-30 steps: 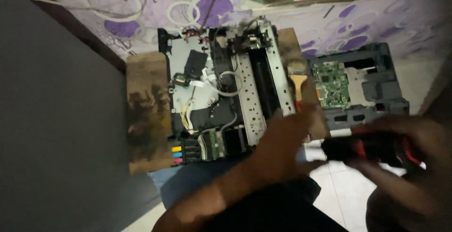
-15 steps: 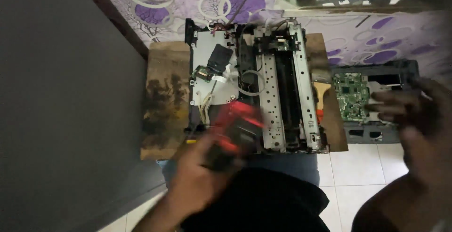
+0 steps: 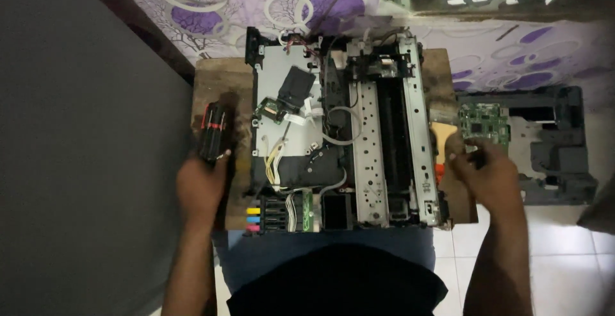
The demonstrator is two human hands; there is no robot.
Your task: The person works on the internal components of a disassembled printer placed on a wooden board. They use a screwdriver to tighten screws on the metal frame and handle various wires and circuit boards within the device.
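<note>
Left hand (image 3: pixel 200 184) – closed on red-black tool (image 3: pixel 213 133) | right hand (image 3: pixel 483 172) – pinched at paintbrush (image 3: pixel 441 138), grip unclear

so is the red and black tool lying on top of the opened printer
No, the red and black tool lies on the wooden board left of the opened printer, at the left hand.

No packages, signs or screens show. The only label-like marks are small yellow, blue and pink colour tabs (image 3: pixel 254 219), stacked in a column at the near left corner of the opened printer (image 3: pixel 339 136).
</note>
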